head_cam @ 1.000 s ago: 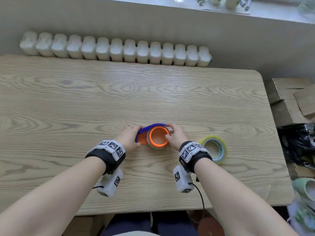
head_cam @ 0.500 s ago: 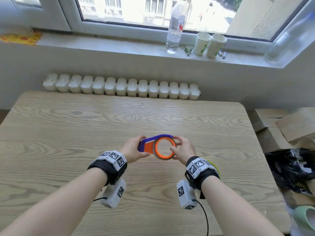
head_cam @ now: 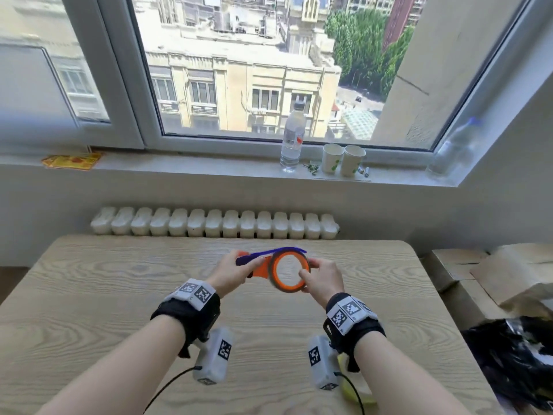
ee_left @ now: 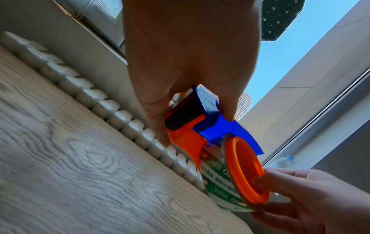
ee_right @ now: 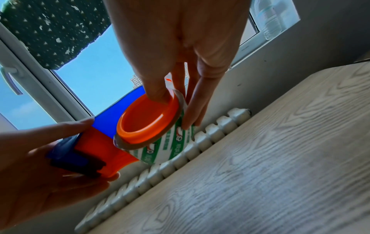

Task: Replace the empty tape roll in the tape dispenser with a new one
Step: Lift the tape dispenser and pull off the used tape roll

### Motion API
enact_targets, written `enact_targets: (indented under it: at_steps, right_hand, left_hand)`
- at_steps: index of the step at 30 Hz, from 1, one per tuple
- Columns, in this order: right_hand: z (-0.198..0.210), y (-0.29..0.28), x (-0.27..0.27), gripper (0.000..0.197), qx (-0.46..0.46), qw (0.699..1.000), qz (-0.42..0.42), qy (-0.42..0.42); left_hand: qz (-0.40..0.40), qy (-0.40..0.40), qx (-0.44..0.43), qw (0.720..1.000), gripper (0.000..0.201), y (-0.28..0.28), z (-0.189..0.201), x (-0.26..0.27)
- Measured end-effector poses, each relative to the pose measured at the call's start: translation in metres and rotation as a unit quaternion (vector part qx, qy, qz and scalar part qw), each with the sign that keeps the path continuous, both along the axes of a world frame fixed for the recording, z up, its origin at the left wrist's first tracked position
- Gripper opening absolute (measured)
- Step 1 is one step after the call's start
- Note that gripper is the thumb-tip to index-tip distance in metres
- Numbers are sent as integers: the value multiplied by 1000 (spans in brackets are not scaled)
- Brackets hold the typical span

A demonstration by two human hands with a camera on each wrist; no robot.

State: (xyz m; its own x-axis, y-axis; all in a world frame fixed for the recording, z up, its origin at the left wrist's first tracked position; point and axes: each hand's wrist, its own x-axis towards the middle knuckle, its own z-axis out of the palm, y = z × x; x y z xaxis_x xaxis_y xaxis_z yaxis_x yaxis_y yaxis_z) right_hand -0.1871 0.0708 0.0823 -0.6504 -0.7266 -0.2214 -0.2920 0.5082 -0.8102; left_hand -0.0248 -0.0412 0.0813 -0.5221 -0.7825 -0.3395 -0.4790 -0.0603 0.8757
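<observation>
The orange and blue tape dispenser is held in the air above the wooden table by both hands. My left hand grips its cutter end, thumb on the orange side and fingers over the blue top. The empty tape roll, white with green print, sits on the orange hub. My right hand pinches it, thumb inside the hub and fingers on the roll's outer face. The new yellow-green tape roll lies on the table, mostly hidden beneath my right wrist.
A white radiator runs along the table's far edge. On the windowsill stand a water bottle and two paper cups. Cardboard boxes and a black bag crowd the right side beyond the table.
Both hands have lifted the dispenser off the table and tilted it. The head view has swung up towards the window, and the new roll has slipped under my right wrist.
</observation>
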Motion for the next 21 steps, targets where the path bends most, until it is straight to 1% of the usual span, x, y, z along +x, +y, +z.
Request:
enact_targets:
  at_steps: [2, 6, 10, 13, 17, 21]
  right_hand:
    - [3, -4, -2, 23, -6, 1000, 0, -2]
    - [6, -12, -4, 27, -28, 1000, 4, 2]
    - [7, -17, -5, 25, -35, 999, -3, 36]
    - [12, -20, -6, 19, -44, 998, -10, 49]
    - [9, -21, -7, 16, -67, 997, -14, 30]
    - [8, -21, -7, 13, -80, 997, -13, 6]
  left_hand:
    - [4, 2, -2, 1000, 43, -4, 6, -1]
    - [4, 10, -32, 999, 38, -7, 14, -2]
    - [13, 11, -37, 999, 42, -9, 13, 0]
    - [31, 18, -36, 999, 44, -12, 12, 2]
    - [54, 36, -20, 998, 42, -9, 11, 2]
    - [72, 54, 12, 996, 33, -9, 11, 3]
